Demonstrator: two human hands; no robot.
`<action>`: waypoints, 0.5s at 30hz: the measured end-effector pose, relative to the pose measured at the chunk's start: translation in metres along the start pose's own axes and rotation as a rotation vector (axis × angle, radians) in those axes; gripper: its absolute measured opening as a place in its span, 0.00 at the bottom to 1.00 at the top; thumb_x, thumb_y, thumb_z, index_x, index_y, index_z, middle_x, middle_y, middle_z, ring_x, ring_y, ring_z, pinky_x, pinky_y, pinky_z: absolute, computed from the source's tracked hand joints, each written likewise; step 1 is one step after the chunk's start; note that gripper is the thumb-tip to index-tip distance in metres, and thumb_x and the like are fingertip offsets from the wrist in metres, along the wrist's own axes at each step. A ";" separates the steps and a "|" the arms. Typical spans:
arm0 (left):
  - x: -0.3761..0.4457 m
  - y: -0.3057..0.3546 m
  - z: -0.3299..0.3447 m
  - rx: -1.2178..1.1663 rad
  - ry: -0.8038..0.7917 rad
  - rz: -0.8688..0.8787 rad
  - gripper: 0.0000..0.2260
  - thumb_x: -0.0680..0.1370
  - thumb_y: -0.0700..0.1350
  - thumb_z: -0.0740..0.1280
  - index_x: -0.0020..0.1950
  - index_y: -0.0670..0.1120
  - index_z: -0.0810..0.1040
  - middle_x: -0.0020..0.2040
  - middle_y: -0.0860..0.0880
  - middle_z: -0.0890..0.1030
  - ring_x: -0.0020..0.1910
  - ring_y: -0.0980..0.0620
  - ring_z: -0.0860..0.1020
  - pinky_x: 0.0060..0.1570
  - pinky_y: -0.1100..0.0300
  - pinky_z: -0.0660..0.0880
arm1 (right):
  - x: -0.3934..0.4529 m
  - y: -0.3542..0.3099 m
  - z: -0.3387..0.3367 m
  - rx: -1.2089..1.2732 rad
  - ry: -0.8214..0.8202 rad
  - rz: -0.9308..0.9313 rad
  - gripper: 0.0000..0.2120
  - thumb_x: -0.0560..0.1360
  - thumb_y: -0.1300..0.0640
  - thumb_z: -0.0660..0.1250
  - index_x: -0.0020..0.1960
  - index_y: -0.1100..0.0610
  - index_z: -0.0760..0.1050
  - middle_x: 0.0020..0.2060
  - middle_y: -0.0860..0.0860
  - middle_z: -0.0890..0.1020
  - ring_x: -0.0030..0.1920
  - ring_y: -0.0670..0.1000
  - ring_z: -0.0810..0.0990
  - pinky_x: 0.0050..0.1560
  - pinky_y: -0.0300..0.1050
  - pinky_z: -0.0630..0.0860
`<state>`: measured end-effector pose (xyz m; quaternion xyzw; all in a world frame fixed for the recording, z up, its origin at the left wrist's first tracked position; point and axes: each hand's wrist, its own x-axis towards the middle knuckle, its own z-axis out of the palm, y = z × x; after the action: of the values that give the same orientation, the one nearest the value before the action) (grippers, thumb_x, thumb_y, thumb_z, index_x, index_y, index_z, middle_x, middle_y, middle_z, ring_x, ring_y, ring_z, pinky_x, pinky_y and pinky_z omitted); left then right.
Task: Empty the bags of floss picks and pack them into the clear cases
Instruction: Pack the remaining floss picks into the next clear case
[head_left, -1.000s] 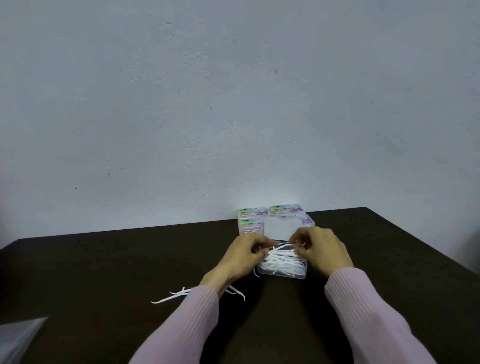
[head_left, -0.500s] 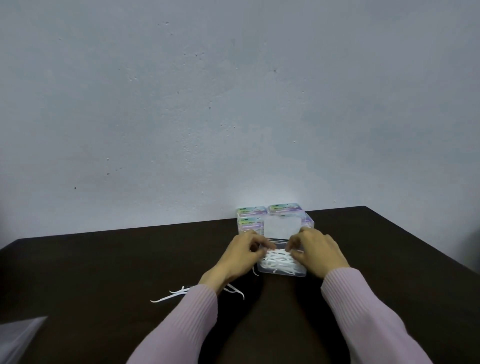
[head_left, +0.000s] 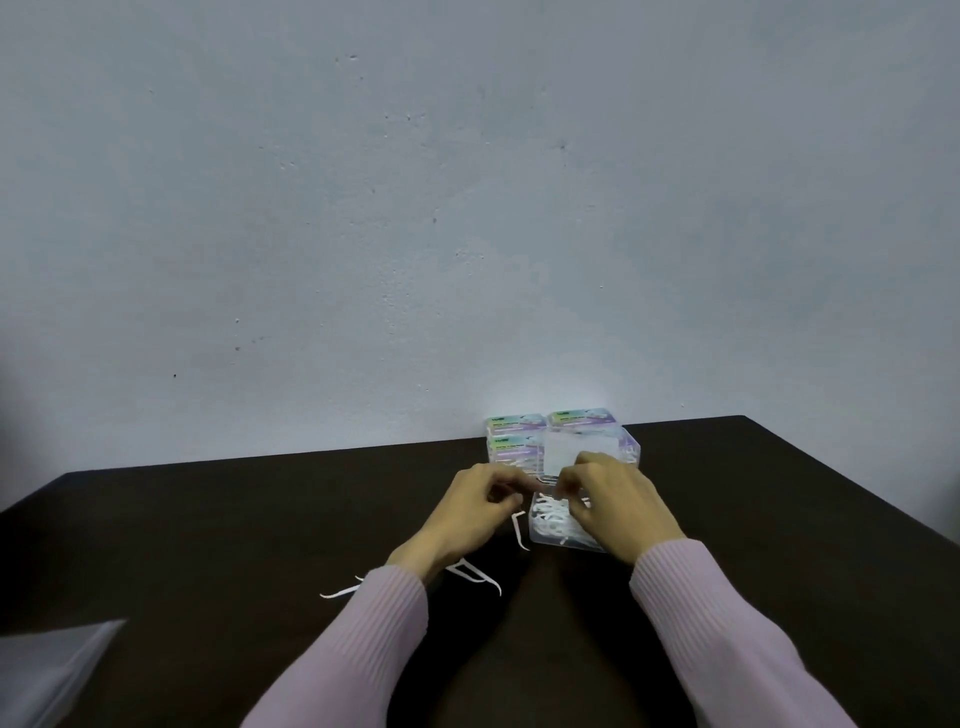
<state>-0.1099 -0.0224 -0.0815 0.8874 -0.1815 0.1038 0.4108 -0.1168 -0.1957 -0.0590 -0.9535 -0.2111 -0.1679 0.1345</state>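
A clear case (head_left: 551, 538) with white floss picks in it sits on the dark table, its lid (head_left: 563, 451) standing open behind it. My left hand (head_left: 475, 514) and my right hand (head_left: 621, 501) meet fingertip to fingertip over the rear of the case. Their curled fingers pinch a small bunch of floss picks (head_left: 549, 488) between them. My right hand covers the right half of the case. One loose pick (head_left: 518, 530) lies against the case's left side. More loose picks (head_left: 478, 574) lie under my left wrist.
Several closed, labelled cases (head_left: 514, 435) are stacked against the wall behind the open one. A stray pick (head_left: 337, 592) lies left of my left sleeve. A clear empty bag (head_left: 52, 670) lies at the table's near left corner. The table's right edge (head_left: 852, 499) runs diagonally.
Both hands have lifted a little from pressing on the picks in the case. Their fingertips have come together higher up, near the case's back edge.
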 end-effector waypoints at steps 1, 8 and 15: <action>-0.003 -0.001 -0.005 -0.004 0.010 0.000 0.13 0.77 0.34 0.64 0.54 0.49 0.82 0.52 0.55 0.81 0.51 0.63 0.77 0.51 0.73 0.72 | 0.000 -0.005 0.000 0.012 -0.002 -0.021 0.11 0.78 0.58 0.59 0.57 0.52 0.77 0.53 0.50 0.76 0.52 0.49 0.75 0.54 0.40 0.71; -0.041 -0.011 -0.046 0.050 0.034 -0.081 0.12 0.78 0.36 0.64 0.54 0.50 0.81 0.53 0.56 0.81 0.52 0.62 0.77 0.49 0.76 0.70 | -0.001 -0.037 0.015 -0.182 -0.104 -0.114 0.16 0.79 0.51 0.58 0.65 0.51 0.71 0.67 0.51 0.65 0.68 0.51 0.62 0.68 0.53 0.59; -0.076 -0.032 -0.087 0.109 -0.030 -0.188 0.11 0.76 0.39 0.67 0.50 0.55 0.81 0.50 0.56 0.82 0.50 0.62 0.78 0.51 0.69 0.74 | -0.005 -0.045 0.026 -0.243 -0.167 -0.170 0.16 0.80 0.51 0.56 0.67 0.51 0.71 0.68 0.50 0.66 0.70 0.51 0.60 0.71 0.56 0.52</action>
<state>-0.1697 0.0820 -0.0733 0.9230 -0.0974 0.0612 0.3673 -0.1343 -0.1500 -0.0763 -0.9520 -0.2798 -0.1229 -0.0144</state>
